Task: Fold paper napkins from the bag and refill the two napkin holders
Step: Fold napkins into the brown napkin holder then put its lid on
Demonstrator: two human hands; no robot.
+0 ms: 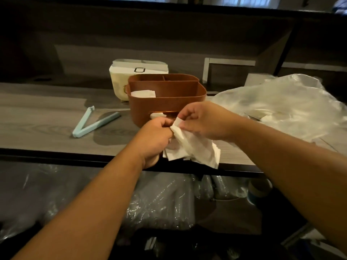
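1. While both hands worked above the near edge of the desk (47, 113), the white paper napkin (193, 147) hung between them, crumpled and partly unfolded, its lower corners drooping past the dark desk edge.
2. The left hand (155, 136) had its grip closed, fingers curled round the napkin's left side at the top.
3. The right hand (202, 119) had its grip closed as a pinch, thumb and fingertips holding the napkin's upper edge, just beside the left hand.
4. The brown napkin holder (165, 102) stood on the desk directly behind the hands. It was divided into compartments, and a folded white napkin (143, 93) sat in the left part of the front compartment.
5. A small white piece showed at the holder's lower front, just above the left hand; what it was could not be told.
6. The white napkin holder (122, 77) stood behind and to the left of the brown one, touching or nearly touching it.
7. The clear plastic bag (281, 106) lay crumpled on the desk to the right, with white napkins visible inside.
8. A pale blue bag clip (93, 122) lay hinged apart in a V on the desk to the left, well apart from the holders.
9. Plastic-wrapped goods (159, 209) lay on a lower level beneath the desk edge.
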